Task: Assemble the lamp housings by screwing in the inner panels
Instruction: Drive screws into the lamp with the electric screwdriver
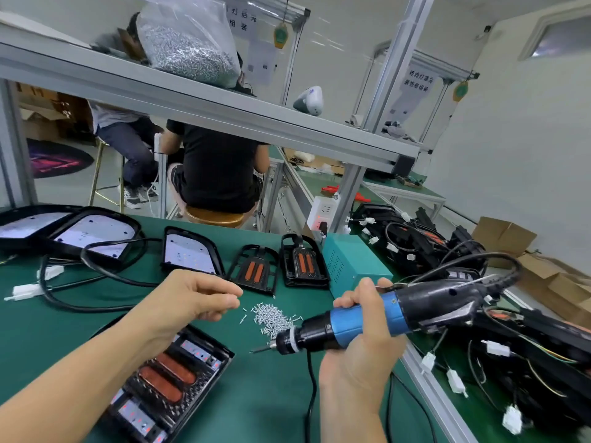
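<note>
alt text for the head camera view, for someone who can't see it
A person's right hand grips a blue and black electric screwdriver, bit pointing left, over a green workbench. The left hand, fingers loosely curled, hovers beside a small pile of screws and above a lamp housing with orange inserts. More housings and cables lie behind.

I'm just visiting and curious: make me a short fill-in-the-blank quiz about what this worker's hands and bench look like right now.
1. The right hand grips an electric ____ with a blue body.
2. The loose pile of screws lies on the ____ coloured mat.
3. The left hand hovers above the lamp housing with its fingers loosely ____.
4. On the shelf above sits a clear ____ full of screws.

Missing words: screwdriver; green; curled; bag
</note>
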Available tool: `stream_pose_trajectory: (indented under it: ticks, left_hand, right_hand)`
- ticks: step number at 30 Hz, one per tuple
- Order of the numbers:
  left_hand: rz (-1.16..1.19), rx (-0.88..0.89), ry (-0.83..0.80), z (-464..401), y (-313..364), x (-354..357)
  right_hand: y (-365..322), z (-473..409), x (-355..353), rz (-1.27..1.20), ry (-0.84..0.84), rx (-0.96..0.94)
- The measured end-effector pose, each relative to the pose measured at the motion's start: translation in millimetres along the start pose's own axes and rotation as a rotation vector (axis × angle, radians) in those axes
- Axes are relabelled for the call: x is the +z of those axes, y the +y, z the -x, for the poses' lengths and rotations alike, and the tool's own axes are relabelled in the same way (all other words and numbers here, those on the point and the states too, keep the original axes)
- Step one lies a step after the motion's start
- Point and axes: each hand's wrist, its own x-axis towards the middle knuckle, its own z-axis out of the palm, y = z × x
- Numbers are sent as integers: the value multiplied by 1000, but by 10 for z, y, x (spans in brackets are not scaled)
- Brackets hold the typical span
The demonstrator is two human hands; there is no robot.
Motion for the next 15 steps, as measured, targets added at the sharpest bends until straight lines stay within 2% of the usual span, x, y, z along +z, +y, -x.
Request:
stream_pose_trajectory:
  ticks: [1,2,5,8,15]
  left_hand:
    - [9,5,7,24,-14,-16]
    - [22,9,10,47,-31,-30]
    - [50,18,12,123,-65,-59]
    - [74,38,10,212,-99,-69]
    - [157,29,-45,408,-213,-48]
  right_hand:
    - [-354,-51,7,10,-126,-16]
    - [-522,-62,-45,-12,-167,-109]
    - [-630,-69,-14,16,-120,-136]
    - [-640,12,29,-100,-177,-114]
    - [-692,99,121,-149,-231,-88]
